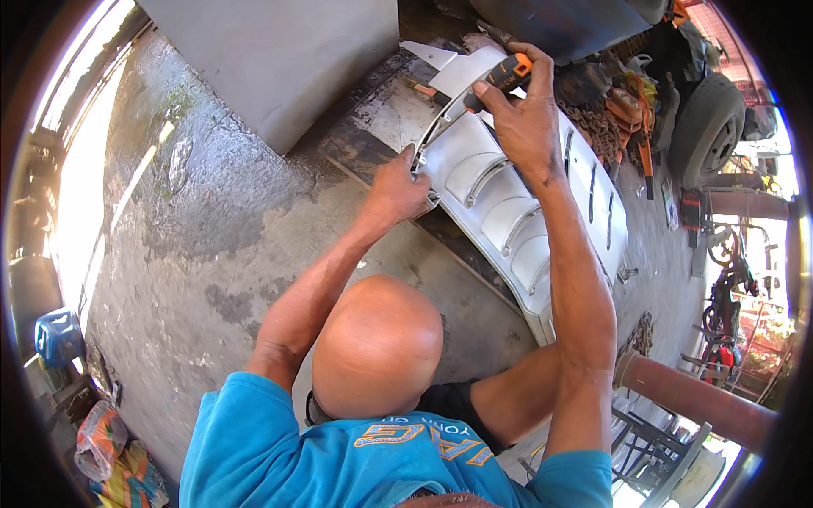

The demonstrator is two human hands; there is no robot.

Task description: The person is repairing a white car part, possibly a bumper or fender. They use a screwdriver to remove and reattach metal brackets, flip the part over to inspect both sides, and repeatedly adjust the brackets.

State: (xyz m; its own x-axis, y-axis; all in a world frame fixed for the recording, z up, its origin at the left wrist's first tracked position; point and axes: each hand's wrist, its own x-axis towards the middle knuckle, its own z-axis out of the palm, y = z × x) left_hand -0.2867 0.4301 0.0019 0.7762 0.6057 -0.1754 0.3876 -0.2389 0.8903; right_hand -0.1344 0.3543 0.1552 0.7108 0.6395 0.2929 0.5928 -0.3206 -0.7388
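Note:
A long white moulded panel [500, 199] with rounded recesses and narrow slots lies slantwise in front of me, its far end on a low dark board. My left hand [398, 188] is closed on the panel's near left edge, fingertips curled at the rim. Above the far end, my right hand [527, 118] grips a screwdriver [506, 78] by its orange-and-black handle. The handle slopes down toward the panel's left edge, near my left fingers; its tip cannot be made out. A thin reddish-handled tool [426, 90] lies beside the panel's far end.
A large grey sheet [279, 59] stands at the far left. Rusty chain [584, 131] and a tyre [713, 131] are at the right. My bent knee [377, 347] is close below my hands. A blue jug [59, 337] stands at the left.

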